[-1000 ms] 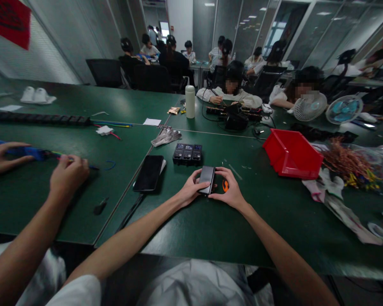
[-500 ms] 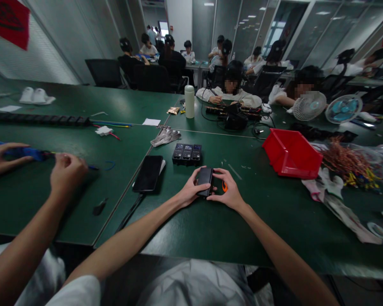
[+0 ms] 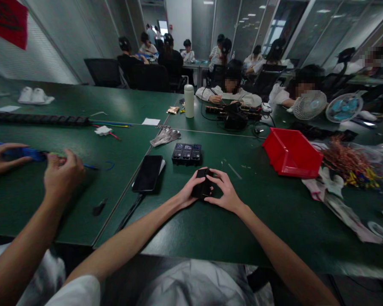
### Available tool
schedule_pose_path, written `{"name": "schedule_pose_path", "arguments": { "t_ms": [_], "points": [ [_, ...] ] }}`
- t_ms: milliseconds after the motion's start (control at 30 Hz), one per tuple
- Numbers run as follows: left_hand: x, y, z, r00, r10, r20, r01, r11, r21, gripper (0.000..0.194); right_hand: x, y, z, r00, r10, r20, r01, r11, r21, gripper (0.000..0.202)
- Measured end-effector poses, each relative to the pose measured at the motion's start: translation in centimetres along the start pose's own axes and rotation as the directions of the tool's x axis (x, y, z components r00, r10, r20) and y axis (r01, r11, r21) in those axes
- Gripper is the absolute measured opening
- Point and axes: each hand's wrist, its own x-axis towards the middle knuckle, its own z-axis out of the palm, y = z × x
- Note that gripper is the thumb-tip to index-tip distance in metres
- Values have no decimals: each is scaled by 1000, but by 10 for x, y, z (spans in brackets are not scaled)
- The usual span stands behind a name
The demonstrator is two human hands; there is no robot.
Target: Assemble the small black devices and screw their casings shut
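A small black rectangular case (image 3: 203, 186) is held up just over the green table, between my two hands. My left hand (image 3: 188, 190) is closed around its left side, thumb across the face. On the opposite side, the thumb and fingers of my right hand (image 3: 227, 190) curve in and grip the right edge and top. Beyond my hands sits a black three-section unit (image 3: 187, 154) with shiny faces. A dark phone (image 3: 148, 173) lies to the left, a cable running from its lower end.
A co-worker's hands (image 3: 63, 170) handle blue wiring at left. A red bin (image 3: 290, 154) stands right, beside copper wires (image 3: 349, 161) and gloves (image 3: 341, 208). A pale bottle (image 3: 189, 101), a grey glove (image 3: 166, 137) and fans (image 3: 310, 105) are farther back.
The black case has turned between my hands, showing an edge now. My right fingers have shifted over its top. An orange item seen by my right hand is now hidden.
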Motion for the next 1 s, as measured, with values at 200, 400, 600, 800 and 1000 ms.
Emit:
{"name": "schedule_pose_path", "arguments": {
  "t_ms": [200,400,600,800,1000],
  "points": [
    [0,0,-1,1000,13,-3,-13,999,44,57,0,-1,-1,1000,-1,12,1,1000,-15,69],
    [1,-1,-2,998,50,-25,-45,986,162,59,0,-1,-2,1000,-11,18,11,1000,-18,69],
    [2,-5,-5,987,150,-51,-130,951,282,58,-1,1,-1,999,-11,39,12,1000,-12,67],
    [5,-7,-9,963,268,-38,-228,880,417,58,-2,2,0,998,-18,67,18,1000,0,66],
    [2,-3,-8,938,345,24,-287,739,609,73,-2,2,-1,997,-17,81,17,1000,-4,64]
  ]
}}
